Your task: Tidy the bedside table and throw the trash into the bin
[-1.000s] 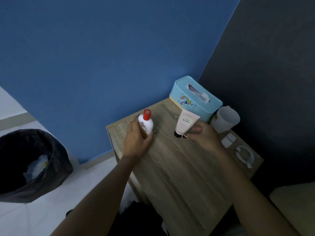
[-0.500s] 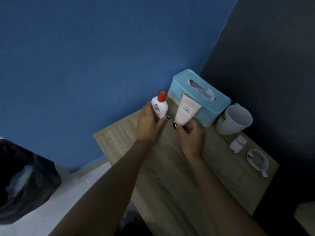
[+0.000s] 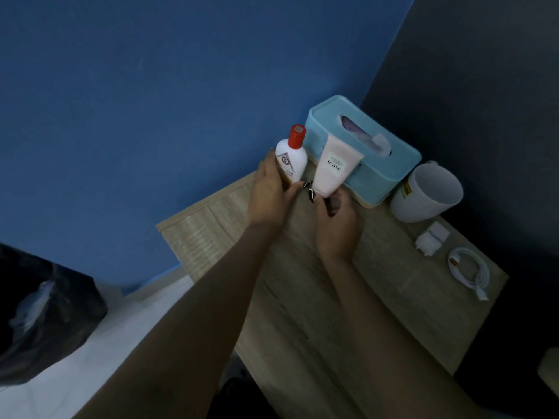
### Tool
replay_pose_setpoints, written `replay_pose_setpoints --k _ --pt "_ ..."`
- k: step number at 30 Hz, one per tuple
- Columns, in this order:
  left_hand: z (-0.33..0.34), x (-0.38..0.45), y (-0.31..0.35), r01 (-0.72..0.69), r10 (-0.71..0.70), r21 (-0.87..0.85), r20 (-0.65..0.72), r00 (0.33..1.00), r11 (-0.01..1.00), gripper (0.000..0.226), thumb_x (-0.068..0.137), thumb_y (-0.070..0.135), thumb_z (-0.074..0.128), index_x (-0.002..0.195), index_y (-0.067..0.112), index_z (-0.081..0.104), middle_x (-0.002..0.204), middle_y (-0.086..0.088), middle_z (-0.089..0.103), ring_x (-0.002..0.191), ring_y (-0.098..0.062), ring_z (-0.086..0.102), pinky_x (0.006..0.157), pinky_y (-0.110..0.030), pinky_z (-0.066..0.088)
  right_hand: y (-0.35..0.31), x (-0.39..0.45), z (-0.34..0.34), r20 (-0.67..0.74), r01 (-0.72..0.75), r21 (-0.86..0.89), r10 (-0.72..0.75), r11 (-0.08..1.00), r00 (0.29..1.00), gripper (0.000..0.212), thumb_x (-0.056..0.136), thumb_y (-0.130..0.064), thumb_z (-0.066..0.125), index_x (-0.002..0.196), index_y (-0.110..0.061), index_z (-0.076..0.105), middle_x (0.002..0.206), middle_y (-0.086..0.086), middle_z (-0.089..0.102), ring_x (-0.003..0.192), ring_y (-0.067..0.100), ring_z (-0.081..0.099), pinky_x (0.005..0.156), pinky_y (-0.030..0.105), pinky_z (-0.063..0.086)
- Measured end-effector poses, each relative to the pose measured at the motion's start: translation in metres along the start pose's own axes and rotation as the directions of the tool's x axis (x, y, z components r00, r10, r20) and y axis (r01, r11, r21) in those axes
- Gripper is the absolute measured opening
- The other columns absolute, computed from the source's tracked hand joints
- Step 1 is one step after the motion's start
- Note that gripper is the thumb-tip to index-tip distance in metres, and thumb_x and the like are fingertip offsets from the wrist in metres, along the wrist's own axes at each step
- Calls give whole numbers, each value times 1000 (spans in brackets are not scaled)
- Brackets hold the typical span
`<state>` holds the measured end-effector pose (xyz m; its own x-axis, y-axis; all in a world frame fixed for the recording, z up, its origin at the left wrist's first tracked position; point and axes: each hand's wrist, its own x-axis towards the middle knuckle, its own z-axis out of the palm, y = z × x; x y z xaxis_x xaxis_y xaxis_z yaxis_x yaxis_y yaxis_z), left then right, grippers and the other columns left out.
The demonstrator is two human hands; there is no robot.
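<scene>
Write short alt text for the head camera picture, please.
Left hand holds a white bottle and right hand a pink tube, upright beside a blue tissue box on a wooden bedside table.

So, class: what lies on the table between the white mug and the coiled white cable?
A small white charger plug lies between mug and cable, seen in the head view.

the tissue box (image 3: 390,164) sits at the back of the bench (image 3: 348,313), against the wall. left of it the bottle (image 3: 292,158), then the tube (image 3: 332,169) just in front of the box. right of the box the mug (image 3: 423,195); nearer, the plug (image 3: 431,238) and cable (image 3: 469,272). far left, on the floor, the bin (image 3: 45,316).
</scene>
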<state>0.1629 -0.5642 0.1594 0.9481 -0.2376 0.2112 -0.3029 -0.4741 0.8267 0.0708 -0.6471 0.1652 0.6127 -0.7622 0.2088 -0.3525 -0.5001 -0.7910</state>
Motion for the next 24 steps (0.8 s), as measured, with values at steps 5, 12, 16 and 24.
replay_pose_setpoints --k 5,12,16,24 --pt "0 2 -1 14 -14 -8 14 1000 1000 81 78 32 74 142 5 34 136 -13 50 124 -26 48 103 -34 41 0 0 0 -3 20 2 -20 1000 1000 29 90 -30 63 115 -17 63 107 -2 72 96 9 66 75 21 48" --pt "1 4 -5 56 -53 -55 49 997 997 89 78 33 75 147 4 27 144 -15 43 133 -27 41 109 -35 34 2 2 4 -24 37 -19 -38 999 999 27 89 -34 64 112 -19 64 101 -8 70 88 2 61 72 19 48" --pt "-15 -1 0 130 -115 -87 162 980 988 95 79 34 74 150 6 18 152 -13 34 140 -25 32 112 -33 28 -3 -2 0 -2 -53 59 53 997 999 36 86 -31 68 119 -19 59 105 -13 63 93 0 60 78 13 47" --pt "-133 -41 39 124 -191 207 347 918 970 52 100 30 41 146 6 32 148 -17 40 136 -30 40 108 -36 35 -80 -24 -43 139 -322 -215 355 922 924 30 91 -40 55 94 -11 62 89 3 64 83 16 59 58 26 36"
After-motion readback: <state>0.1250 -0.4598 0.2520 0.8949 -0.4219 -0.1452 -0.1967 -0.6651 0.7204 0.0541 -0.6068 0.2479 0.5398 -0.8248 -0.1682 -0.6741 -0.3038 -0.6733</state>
